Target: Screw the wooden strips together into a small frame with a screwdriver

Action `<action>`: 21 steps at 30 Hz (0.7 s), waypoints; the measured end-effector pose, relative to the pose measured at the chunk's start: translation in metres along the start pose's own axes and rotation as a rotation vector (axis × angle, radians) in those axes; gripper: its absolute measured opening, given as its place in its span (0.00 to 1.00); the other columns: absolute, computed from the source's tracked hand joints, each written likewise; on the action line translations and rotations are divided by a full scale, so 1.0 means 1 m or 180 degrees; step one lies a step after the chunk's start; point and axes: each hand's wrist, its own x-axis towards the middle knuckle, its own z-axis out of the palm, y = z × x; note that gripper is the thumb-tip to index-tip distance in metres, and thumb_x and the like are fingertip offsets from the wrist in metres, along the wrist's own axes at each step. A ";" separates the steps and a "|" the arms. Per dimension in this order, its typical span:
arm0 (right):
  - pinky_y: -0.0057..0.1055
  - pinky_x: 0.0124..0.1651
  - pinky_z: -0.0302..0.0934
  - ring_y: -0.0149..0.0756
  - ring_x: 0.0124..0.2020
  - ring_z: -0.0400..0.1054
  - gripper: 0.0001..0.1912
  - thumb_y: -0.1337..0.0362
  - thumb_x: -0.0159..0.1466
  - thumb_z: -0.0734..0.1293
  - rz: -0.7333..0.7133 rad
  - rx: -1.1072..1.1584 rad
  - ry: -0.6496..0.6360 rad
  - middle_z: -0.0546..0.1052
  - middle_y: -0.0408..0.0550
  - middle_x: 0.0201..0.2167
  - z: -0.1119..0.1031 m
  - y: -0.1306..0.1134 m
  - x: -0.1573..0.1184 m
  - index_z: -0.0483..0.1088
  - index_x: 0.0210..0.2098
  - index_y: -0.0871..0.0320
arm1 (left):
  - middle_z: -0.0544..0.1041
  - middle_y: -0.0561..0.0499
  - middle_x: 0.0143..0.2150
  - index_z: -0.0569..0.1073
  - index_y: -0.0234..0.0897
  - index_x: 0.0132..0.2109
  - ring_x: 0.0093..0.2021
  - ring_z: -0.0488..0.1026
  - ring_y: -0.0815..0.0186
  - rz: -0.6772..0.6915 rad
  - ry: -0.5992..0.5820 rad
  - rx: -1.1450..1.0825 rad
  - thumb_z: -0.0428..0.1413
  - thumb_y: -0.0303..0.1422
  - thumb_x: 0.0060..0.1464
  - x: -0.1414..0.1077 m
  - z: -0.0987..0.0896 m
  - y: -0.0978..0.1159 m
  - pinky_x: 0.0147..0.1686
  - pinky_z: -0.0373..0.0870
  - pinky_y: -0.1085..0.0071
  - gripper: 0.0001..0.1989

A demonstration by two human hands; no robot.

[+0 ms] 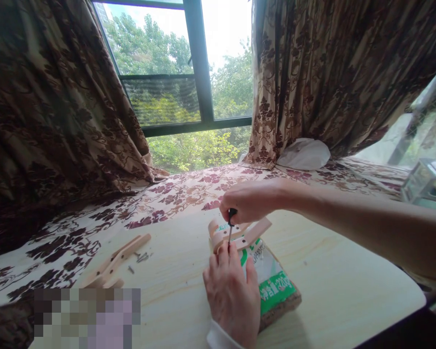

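My right hand (pixel 252 199) is closed around the black handle of a screwdriver (pixel 231 222), which points straight down. Its tip meets a pale, curved wooden piece (pixel 254 234) with dark holes, lying on a plastic packet (pixel 276 286) with green and white print. From the near side, my left hand (pixel 231 291) presses its fingertips on the wood right beside the tip; whatever the tip turns is hidden by those fingers. A second wooden part (pixel 218 230) lies just behind, joined or touching; I cannot tell which.
More pale wooden pieces (pixel 118 261) lie on the left of the light tabletop (pixel 167 286), beside several loose screws (pixel 142 257). Patterned cloth (pixel 189 189) spreads behind the table, with a white bag (pixel 304 154) near the curtain. A glass box (pixel 428 182) stands at right.
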 end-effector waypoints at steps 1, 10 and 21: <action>0.28 0.30 0.53 0.33 0.30 0.66 0.14 0.71 0.56 0.63 0.0018 -0.0024 0.0010 0.78 0.51 0.34 0.001 0.000 0.001 0.77 0.40 0.61 | 0.69 0.50 0.58 0.68 0.39 0.55 0.49 0.66 0.57 0.0025 0.0018 0.0020 0.44 0.37 0.62 0.000 0.001 -0.001 0.45 0.62 0.59 0.18; 0.27 0.28 0.51 0.33 0.30 0.65 0.19 0.64 0.56 0.68 0.0174 -0.0059 -0.0159 0.78 0.53 0.37 -0.009 -0.006 0.002 0.74 0.46 0.63 | 0.69 0.50 0.58 0.68 0.38 0.56 0.48 0.67 0.57 0.0117 0.0113 0.0170 0.44 0.37 0.62 -0.001 0.002 -0.003 0.44 0.62 0.60 0.19; 0.28 0.26 0.51 0.32 0.27 0.63 0.16 0.61 0.60 0.63 0.0269 0.0082 -0.0063 0.77 0.54 0.32 -0.002 0.000 0.012 0.75 0.41 0.67 | 0.68 0.51 0.59 0.68 0.39 0.56 0.50 0.66 0.57 0.0029 0.0002 0.0021 0.43 0.38 0.63 -0.001 0.003 -0.003 0.46 0.62 0.59 0.19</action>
